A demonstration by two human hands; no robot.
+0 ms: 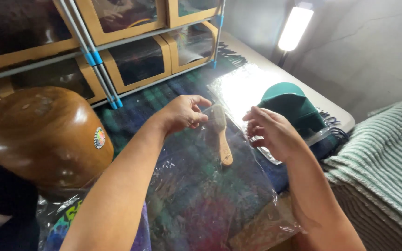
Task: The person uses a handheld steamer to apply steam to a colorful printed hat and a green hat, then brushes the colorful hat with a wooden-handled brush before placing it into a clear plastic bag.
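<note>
My left hand (182, 113) pinches the top edge of a clear plastic bag (201, 186) that hangs over the table. My right hand (271, 132) is curled at the bag's other top edge and seems to grip it too. Through the plastic shows a small wooden-handled brush (221, 135), lying on the dark plaid cloth (154, 100) between my hands. A teal cap (290, 108) sits just beyond my right hand, on another shiny clear bag (238, 88).
A large brown wooden hat block (43, 135) with a round sticker stands at the left. Behind it is a metal rack (96, 58) of window-fronted cardboard boxes. A bar lamp (295, 28) glows at the back. A striped green blanket (387, 153) lies at the right.
</note>
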